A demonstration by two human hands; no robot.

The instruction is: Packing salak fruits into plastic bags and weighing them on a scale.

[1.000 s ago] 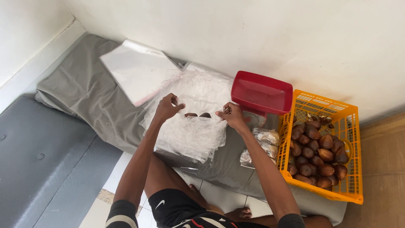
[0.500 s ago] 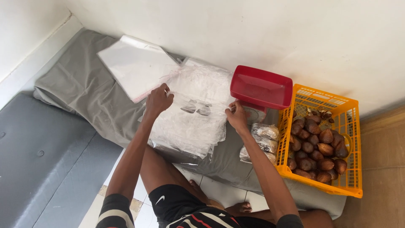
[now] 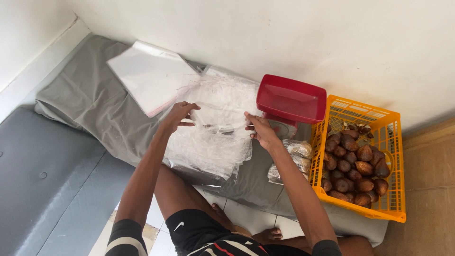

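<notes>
While I look down from the head camera, the grey mattress (image 3: 85,109) fills most of the view, and against the wall sits the orange crate (image 3: 393,137) full of brown scaly snake fruit (image 3: 353,166). Left of it stands a red kitchen scale (image 3: 290,98), then a flat stack of clear sheets (image 3: 151,78). In the middle lies the heap of clear plastic bags (image 3: 211,142). My left hand (image 3: 177,115) and right hand (image 3: 259,130) each pinch one bag (image 3: 222,114), fingers closed on its edges, above that heap.
</notes>
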